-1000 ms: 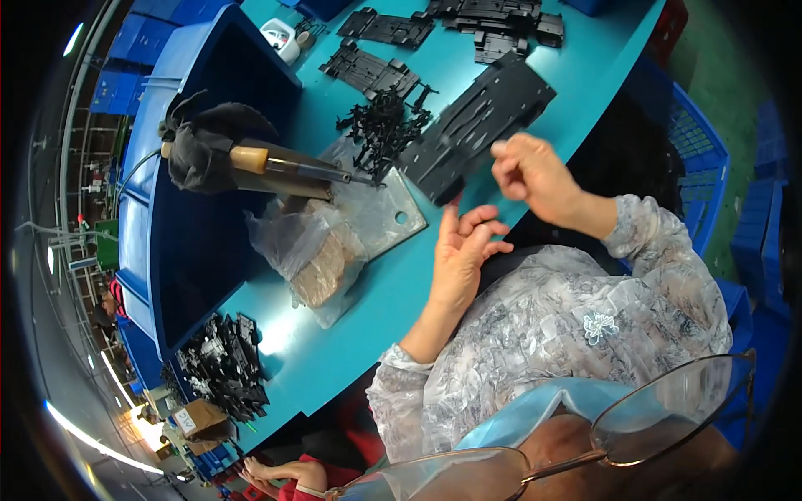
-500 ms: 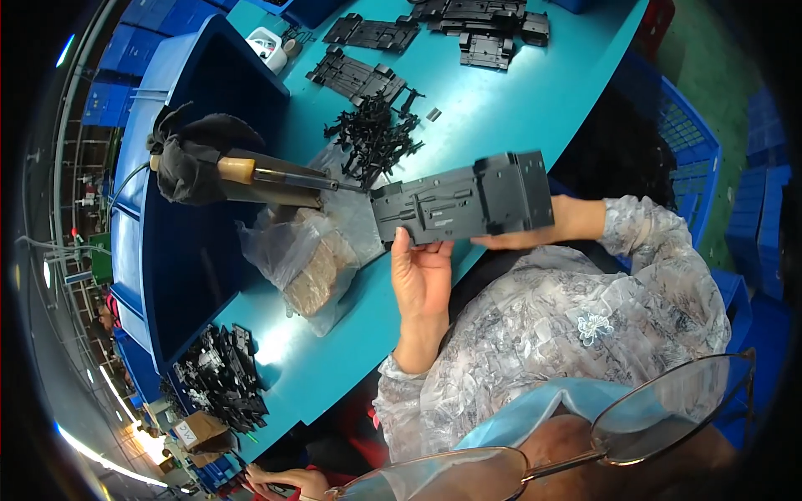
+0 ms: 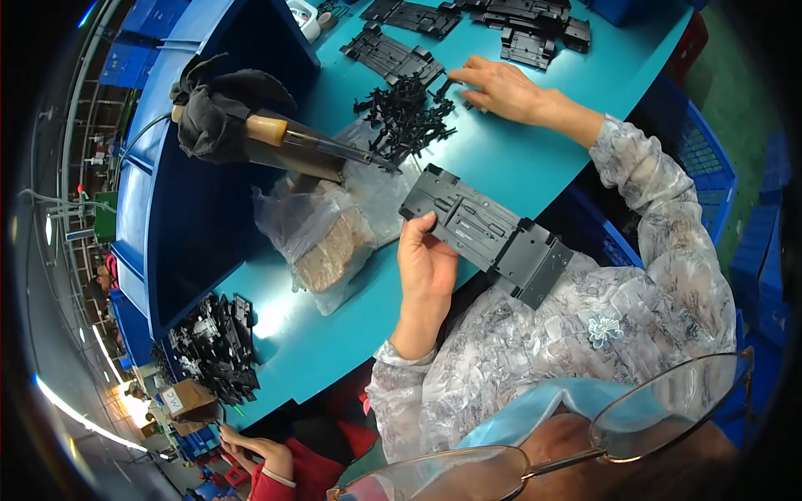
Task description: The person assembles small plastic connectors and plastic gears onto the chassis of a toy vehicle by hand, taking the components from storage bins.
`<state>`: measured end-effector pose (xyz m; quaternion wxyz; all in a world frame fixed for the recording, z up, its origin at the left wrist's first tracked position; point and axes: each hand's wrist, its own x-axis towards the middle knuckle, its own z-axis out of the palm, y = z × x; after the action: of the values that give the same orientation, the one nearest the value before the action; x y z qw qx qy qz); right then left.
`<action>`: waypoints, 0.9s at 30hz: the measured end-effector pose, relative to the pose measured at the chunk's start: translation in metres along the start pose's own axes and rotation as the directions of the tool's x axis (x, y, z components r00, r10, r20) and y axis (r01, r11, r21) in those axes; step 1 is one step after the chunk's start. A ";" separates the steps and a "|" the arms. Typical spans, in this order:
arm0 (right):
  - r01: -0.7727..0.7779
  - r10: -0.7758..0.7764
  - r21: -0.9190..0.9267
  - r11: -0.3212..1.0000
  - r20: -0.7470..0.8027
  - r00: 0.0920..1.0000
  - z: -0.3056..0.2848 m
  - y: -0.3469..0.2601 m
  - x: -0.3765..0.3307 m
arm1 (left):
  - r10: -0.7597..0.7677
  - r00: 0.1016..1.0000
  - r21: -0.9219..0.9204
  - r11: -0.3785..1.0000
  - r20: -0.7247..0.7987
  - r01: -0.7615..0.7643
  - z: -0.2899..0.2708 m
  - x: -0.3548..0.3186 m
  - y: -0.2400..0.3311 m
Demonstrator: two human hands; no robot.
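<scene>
Head camera: the left hand gripped a black chassis plate over the edge of the teal table, bearing it alone now the right hand had gone to the small black parts; I couldn't tell its grip.

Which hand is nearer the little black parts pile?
Right. The right hand is beside the pile; the left hand is farther off, lower in the picture, holding a black plate.
</scene>
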<state>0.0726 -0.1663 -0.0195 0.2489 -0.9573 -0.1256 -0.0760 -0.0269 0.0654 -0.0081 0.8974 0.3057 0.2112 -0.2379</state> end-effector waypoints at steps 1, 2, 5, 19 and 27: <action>0.018 -0.020 -0.036 0.999 -0.046 0.999 0.002 0.003 0.006 | 0.009 1.000 0.018 1.000 -0.009 -0.009 0.001 0.002 0.000; 0.022 -0.024 -0.034 0.999 -0.043 0.999 0.004 0.004 0.012 | 0.013 1.000 0.016 1.000 -0.013 -0.013 0.002 0.003 0.000; 0.140 -0.145 -0.097 0.985 -0.044 0.988 0.011 0.012 0.026 | 0.032 0.999 0.074 0.997 -0.010 -0.031 0.009 0.003 0.000; 0.134 -0.056 0.304 0.943 -0.253 0.966 -0.003 0.001 0.000 | -0.039 0.992 0.116 0.993 0.120 0.025 0.013 0.014 0.003; 0.582 -0.466 0.217 0.784 -0.413 0.782 0.002 -0.054 -0.042 | -0.091 0.972 0.131 0.989 0.217 0.063 0.013 0.020 0.002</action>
<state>0.0181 -0.1283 -0.0052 0.3929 -0.7987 -0.3569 -0.2836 -0.0069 0.0522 -0.0088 0.8849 0.3235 0.1058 -0.3179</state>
